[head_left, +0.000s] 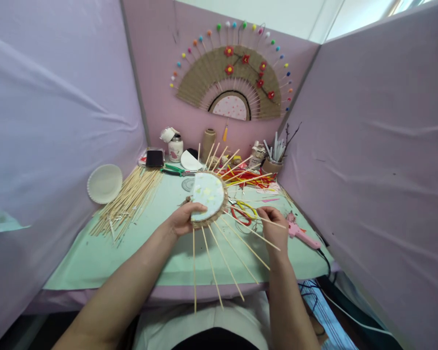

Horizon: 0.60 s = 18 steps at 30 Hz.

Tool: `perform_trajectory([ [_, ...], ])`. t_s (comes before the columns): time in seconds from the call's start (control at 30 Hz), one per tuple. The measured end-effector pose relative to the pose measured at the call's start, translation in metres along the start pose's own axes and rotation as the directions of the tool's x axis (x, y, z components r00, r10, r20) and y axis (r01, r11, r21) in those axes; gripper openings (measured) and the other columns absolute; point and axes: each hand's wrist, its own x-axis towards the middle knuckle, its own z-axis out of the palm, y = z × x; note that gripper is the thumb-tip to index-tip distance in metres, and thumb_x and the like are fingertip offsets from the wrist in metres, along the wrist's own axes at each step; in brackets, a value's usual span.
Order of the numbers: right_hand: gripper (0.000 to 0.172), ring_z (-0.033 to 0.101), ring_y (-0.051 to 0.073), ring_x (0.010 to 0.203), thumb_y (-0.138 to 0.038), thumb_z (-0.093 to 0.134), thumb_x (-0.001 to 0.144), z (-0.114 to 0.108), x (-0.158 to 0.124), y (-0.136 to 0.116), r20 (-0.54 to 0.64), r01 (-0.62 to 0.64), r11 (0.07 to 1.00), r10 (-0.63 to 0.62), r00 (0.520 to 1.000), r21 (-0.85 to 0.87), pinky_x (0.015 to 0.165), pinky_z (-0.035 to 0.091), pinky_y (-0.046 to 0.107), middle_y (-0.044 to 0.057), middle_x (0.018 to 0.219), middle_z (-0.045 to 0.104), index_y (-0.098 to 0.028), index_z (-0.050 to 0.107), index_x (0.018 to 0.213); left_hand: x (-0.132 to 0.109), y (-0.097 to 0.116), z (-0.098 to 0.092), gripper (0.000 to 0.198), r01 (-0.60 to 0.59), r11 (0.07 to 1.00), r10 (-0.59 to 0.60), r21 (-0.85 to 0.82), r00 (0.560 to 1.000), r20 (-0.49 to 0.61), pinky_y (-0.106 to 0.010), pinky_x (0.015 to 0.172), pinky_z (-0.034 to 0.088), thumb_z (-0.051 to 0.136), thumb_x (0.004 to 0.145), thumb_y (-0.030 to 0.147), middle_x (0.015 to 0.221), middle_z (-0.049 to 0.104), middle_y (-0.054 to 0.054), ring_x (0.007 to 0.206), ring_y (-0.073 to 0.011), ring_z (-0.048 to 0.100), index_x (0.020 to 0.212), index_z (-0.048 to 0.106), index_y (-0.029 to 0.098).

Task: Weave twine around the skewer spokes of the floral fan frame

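My left hand (185, 218) grips a half-round panel (208, 194) by its lower left corner, thumb on top. The panel has pale floral fabric and a brown cord-like edge. Thin wooden sticks fan out from its curved rim, upward, rightward and down past the table's front edge. At the right, my right hand (274, 224) has its fingers closed around one wooden stick (248, 213) partway along its length. Red- and yellow-handled scissors (245, 213) lie on the table behind the sticks. A pink glue gun (303, 236) rests just right of my right hand.
Many loose sticks (131, 204) and a white dish (105, 183) are at the left. Behind stand a jar (175, 148), a twine roll (209, 145) and a pot of glue sticks (272, 165). Red and yellow strips (248, 179) lie behind. A decorated fan (204, 73) hangs on the wall.
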Motion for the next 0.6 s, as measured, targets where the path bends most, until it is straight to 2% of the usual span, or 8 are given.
perform_trajectory([
  [0.13,0.026,0.055,0.015,0.066,-0.039,0.073,0.068,-0.015,0.002,-0.005,0.09,0.004,0.999,-0.007,0.996,0.035,0.063,0.043,0.028,0.001,0.071,0.065,-0.017,0.068,0.08,-0.004,0.016,-0.004,0.061,-0.062,0.998,0.062,0.001,0.988,-0.139,-0.025,0.062,0.054,0.063,0.071,0.013,0.101,0.073,-0.014,0.074,-0.0199,0.071,0.131,0.054,0.011],
  [0.27,0.024,0.056,0.014,0.067,-0.036,0.073,0.07,-0.029,0.002,-0.009,0.095,0.023,0.993,-0.034,0.995,0.113,0.062,0.044,0.028,0.002,0.076,0.065,-0.019,0.068,0.087,-0.007,0.024,-0.003,0.059,-0.082,0.996,0.084,0.019,0.959,-0.271,-0.025,0.059,0.055,0.063,0.071,0.012,0.102,0.073,-0.016,0.075,-0.0209,0.071,0.129,0.054,0.01],
  [0.47,0.02,0.055,0.012,0.067,-0.029,0.075,0.068,-0.034,0.003,-0.011,-0.051,0.103,0.951,-0.092,0.994,0.293,0.062,0.042,0.025,0.001,0.075,0.063,-0.018,0.066,0.082,-0.005,0.02,0.001,0.066,-0.072,0.996,0.081,0.046,0.967,-0.24,-0.024,0.06,0.054,0.063,0.069,0.009,0.101,0.074,-0.014,0.078,-0.0215,0.071,0.134,0.052,0.01],
  [0.6,0.023,0.056,0.012,0.069,-0.032,0.076,0.067,-0.032,0.008,-0.001,-0.111,0.088,0.953,-0.058,0.992,0.29,0.065,0.042,0.027,0.0,0.075,0.063,-0.018,0.066,0.082,-0.005,0.014,0.0,0.066,-0.004,0.999,0.009,0.032,0.988,-0.152,-0.025,0.063,0.053,0.063,0.07,0.011,0.104,0.073,-0.014,0.076,-0.0208,0.071,0.135,0.051,0.011],
])
